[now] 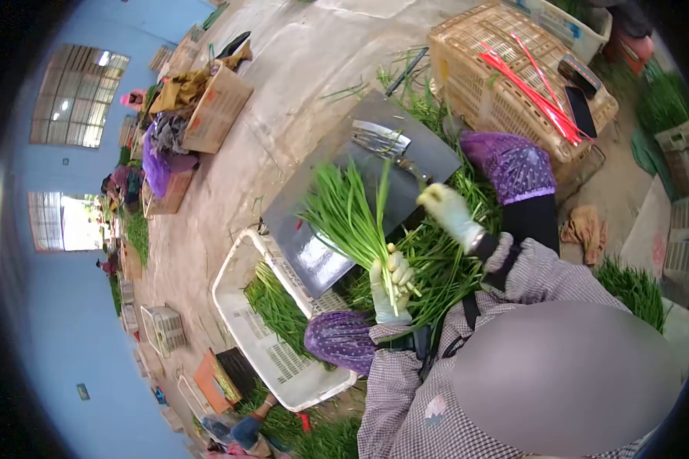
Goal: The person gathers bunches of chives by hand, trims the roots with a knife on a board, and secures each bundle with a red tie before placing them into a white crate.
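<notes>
My gloved left hand (393, 281) is closed around the lower stems of a bunch of chives (348, 206), whose leaves fan out over a dark grey board (429, 145). To the right of the bunch, my gloved right hand (445, 208) is raised with its fingers curled together. Whether anything is pinched in them is too small to see. A shiny metal tool (380, 138) with a dark handle lies on the board near that hand. Loose chives (444, 268) cover my lap beneath both hands.
A white basket (241, 279) holding chives stands beside my left knee. An upturned tan crate (467, 65) carries red strips (540, 92) and a phone (579, 112). Filled crates (218, 111) line the blue wall, and another person (245, 432) sits at the lower left.
</notes>
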A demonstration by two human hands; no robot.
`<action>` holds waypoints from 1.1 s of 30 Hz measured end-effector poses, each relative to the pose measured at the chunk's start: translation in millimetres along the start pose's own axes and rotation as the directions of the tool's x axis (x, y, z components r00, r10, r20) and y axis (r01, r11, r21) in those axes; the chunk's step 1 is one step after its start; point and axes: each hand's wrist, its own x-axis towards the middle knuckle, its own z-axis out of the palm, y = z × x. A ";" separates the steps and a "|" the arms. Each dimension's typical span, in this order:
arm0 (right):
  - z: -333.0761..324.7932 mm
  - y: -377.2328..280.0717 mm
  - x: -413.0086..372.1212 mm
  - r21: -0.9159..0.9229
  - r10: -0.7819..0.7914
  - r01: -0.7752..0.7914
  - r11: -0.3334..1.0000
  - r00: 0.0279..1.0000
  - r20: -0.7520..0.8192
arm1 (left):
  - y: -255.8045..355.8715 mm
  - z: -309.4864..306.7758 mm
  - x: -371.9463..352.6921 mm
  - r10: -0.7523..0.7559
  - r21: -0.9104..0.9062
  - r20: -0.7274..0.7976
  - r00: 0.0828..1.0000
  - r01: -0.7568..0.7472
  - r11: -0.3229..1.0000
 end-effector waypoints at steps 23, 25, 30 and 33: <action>-5.7 -229.4 57.2 0.626 -0.395 -0.051 0.778 0.735 0.551 | 85.2 132.2 51.4 -0.045 0.894 0.285 0.958 -0.248 0.374; -4.8 -243.2 64.7 0.633 -0.473 0.021 0.774 0.684 0.555 | 96.2 144.6 58.8 0.018 0.906 0.257 0.966 -0.248 0.342; 23.7 -186.9 90.6 0.646 -0.686 0.330 0.688 0.588 0.430 | 100.7 107.4 104.2 0.151 0.927 0.229 0.962 -0.263 0.269; 56.9 -53.5 123.8 0.619 -0.416 -0.374 0.690 0.494 0.763 | 104.8 42.8 135.0 0.159 0.740 0.612 0.775 -0.631 0.231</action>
